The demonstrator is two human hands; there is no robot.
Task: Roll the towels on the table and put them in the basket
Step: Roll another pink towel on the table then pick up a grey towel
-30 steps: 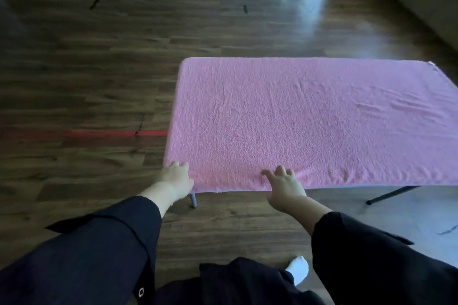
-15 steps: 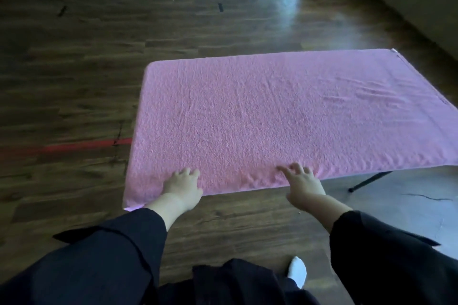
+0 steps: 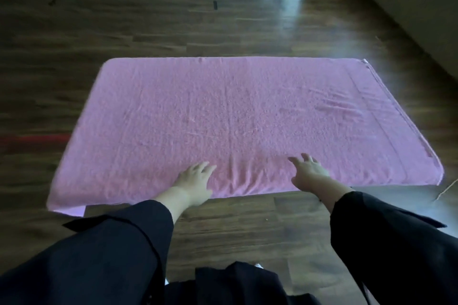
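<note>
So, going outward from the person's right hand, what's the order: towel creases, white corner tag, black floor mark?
Head view, from the right hand:
1. towel creases, just ahead, slightly right.
2. white corner tag, at the pink towel's far right corner.
3. black floor mark, past the towel, leftward.

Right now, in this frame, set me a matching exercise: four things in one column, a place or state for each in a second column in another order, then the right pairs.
Things:
1. pink towel
2. left hand
3. right hand
4. red strip

Places or states:
a. on the wooden floor, left of the towel
b. open, on the near edge, right of the towel's middle
c. spread flat, not yet rolled
d. open, on the near edge, left of the towel's middle

Pairs: 1-c, 2-d, 3-b, 4-a.
</note>
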